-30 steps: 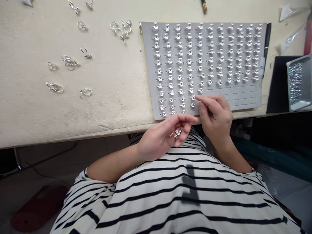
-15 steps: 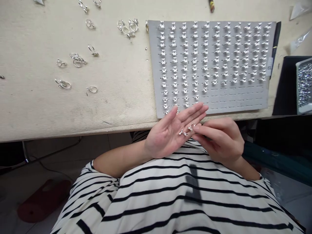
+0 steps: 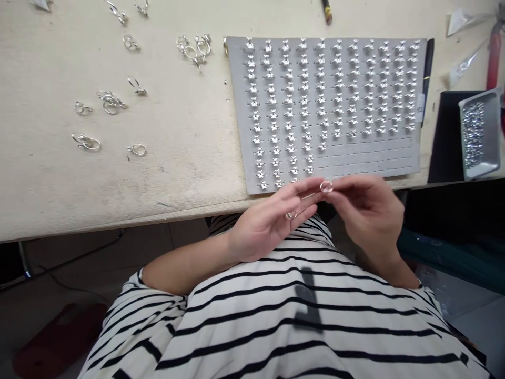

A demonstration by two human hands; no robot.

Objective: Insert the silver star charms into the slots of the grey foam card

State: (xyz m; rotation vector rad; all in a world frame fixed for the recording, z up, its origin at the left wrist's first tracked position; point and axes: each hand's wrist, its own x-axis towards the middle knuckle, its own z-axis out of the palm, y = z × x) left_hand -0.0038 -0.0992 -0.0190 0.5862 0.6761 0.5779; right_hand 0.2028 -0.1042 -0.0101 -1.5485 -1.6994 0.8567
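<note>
Between the thumb and fingertips of my right hand point(image 3: 369, 216) is a silver ring point(image 3: 326, 186), pinched just past the fingertips of my left hand point(image 3: 264, 223). A second ring point(image 3: 291, 215) rests against the fingers of my left hand, which is cupped with the palm up and the fingers lightly bent. Both hands are just in front of the table edge. Behind them lies a grey display pad point(image 3: 371, 158) with rows of silver rings set upright in its slits. Several slits at its near right hold no ring.
Loose rings point(image 3: 111, 102) are scattered on the pale table point(image 3: 177, 168) to the left, with a small cluster point(image 3: 194, 50) beside the pad. At the right, a tray point(image 3: 491, 126) of small shiny pieces sits near clear plastic bags point(image 3: 465, 68). A dark pen point(image 3: 427, 79) lies along the pad's right edge.
My right hand has lifted one of the two rings off my left hand and brought it towards the pad. The left fingers have curled slightly. The view has shifted a little to the right.
</note>
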